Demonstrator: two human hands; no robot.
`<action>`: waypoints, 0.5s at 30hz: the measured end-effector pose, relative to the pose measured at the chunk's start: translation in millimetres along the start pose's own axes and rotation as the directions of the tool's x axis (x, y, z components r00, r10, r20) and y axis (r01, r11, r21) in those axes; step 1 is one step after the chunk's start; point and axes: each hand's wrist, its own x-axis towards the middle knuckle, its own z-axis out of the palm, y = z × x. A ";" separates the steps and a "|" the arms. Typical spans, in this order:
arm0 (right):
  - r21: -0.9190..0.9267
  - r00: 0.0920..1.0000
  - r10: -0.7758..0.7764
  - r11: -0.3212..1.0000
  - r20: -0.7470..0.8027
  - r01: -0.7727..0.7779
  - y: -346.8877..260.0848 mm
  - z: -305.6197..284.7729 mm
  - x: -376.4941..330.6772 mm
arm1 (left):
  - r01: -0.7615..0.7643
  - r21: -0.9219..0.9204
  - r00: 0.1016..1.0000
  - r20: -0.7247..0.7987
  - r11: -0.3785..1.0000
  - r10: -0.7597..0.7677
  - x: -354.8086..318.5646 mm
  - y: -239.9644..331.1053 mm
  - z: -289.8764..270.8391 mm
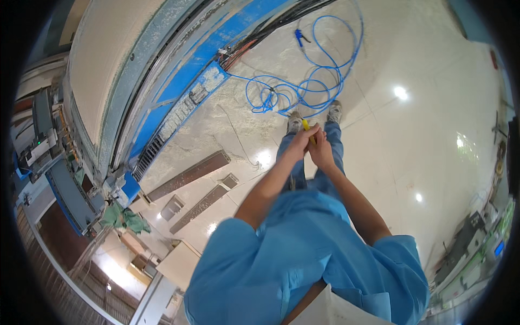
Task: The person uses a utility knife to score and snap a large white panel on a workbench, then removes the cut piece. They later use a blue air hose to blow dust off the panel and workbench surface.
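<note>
My left hand (301, 143) and my right hand (321, 151) are close together in front of my body, above my legs. Between them is a slim yellow object (306, 124), its upper end sticking out past my fingers. The fingers of both hands are closed around it. Its lower part is partly covered, so its kind cannot be made out. Just beyond my hands are my shoes (335, 111) on the pale floor (379, 146).
A coiled blue air hose (316, 81) with a blue blow gun (299, 37) lies ahead of my feet. A large blue-framed machine (162, 103) stands at the left, dusty near its base. Long brown bars (189, 174) lie on the floor. Equipment (466, 249) lines the right side.
</note>
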 end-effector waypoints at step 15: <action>-0.387 0.995 0.065 0.921 0.072 -0.032 284.3 42.4 357.5 | -0.141 -0.253 0.843 -0.538 0.957 -0.018 185.2 -101.1 -119.9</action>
